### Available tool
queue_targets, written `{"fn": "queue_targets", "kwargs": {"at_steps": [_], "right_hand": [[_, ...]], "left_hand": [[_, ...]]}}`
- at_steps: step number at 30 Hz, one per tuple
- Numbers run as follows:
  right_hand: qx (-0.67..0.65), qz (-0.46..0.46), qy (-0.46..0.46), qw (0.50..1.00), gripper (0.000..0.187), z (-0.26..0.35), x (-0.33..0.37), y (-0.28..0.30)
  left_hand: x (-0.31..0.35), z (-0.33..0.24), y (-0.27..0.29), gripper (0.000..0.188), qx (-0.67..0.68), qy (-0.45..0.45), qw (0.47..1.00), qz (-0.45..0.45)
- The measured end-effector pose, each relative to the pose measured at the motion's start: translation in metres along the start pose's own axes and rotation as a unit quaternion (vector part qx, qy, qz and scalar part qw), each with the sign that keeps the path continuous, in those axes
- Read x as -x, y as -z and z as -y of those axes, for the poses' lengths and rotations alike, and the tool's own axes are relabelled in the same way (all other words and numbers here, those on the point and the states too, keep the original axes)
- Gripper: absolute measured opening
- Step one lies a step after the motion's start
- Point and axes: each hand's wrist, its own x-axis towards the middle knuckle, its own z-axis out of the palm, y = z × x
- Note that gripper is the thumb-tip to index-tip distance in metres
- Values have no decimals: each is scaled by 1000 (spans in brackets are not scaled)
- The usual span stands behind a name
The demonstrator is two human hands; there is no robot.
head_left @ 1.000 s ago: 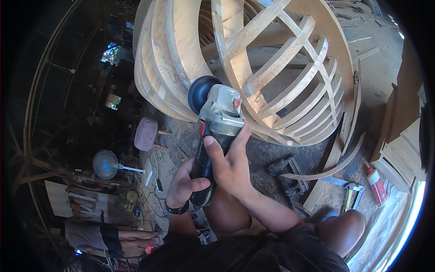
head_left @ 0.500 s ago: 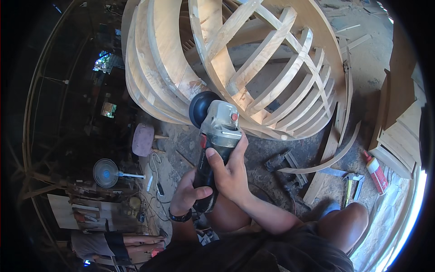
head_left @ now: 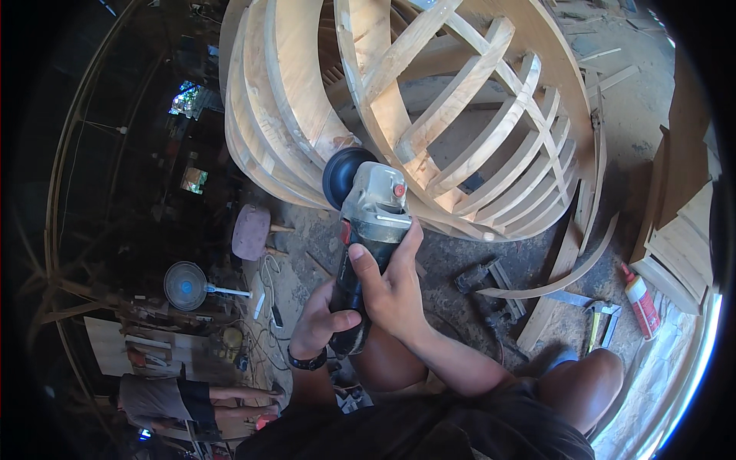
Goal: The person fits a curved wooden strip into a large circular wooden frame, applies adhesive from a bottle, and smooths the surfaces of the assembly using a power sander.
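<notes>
Both my hands are wrapped round an angle grinder (head_left: 376, 205) with a grey gear head, a red button and a dark round disc (head_left: 343, 178). My right hand (head_left: 393, 295) grips the body just behind the head. Lower down, my left hand (head_left: 316, 326), with a dark band at the wrist, holds the rear of the black handle. In front stands a large rounded wooden frame (head_left: 295, 100) of curved ribs and crossing slats. The disc is at the lower end of a wide curved rib, by a rough patch; whether it touches the wood I cannot tell.
On the floor at right lie a clamp-like metal tool (head_left: 498, 295), a thin curved wood strip (head_left: 586, 264), a hammer (head_left: 593, 326), a square and a red-and-white glue bottle (head_left: 642, 305). Cords, a fan (head_left: 186, 286), a pinkish stool (head_left: 251, 231) and another person (head_left: 165, 402) are at left.
The whole view has shifted, so the frame and surroundings appear slightly farther right. Both hands keep their hold on the grinder, which stays beside the same rib.
</notes>
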Motion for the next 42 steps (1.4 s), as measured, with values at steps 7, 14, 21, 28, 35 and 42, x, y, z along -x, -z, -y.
{"fn": "queue_targets", "kwargs": {"at_steps": [7, 14, 21, 28, 35, 42], "right_hand": [[9, -30, 33, 999, 77, -15, 4, 3], [9, -10, -7, 1000, 76, -2, -3, -1], [38, -5, 42, 998, 78, -11, 7, 7], [34, -10, 6, 999, 75, -6, 0, -1], [19, 3, 38, 999, 83, -13, 8, 4], [7, 6, -4, 1000, 83, -3, -2, 3]], "left_hand": [[0, 4, -11, 69, 16, -11, 1000, -16], [1, -3, -3, 69, 6, -9, 1000, -20], [4, 5, -14, 68, 8, -14, 1000, -14], [4, 3, -4, 69, 28, -7, 1000, -11], [9, 6, -11, 72, 22, -1, 1000, -8], [1, -2, -7, 70, 20, -8, 1000, -5]]}}
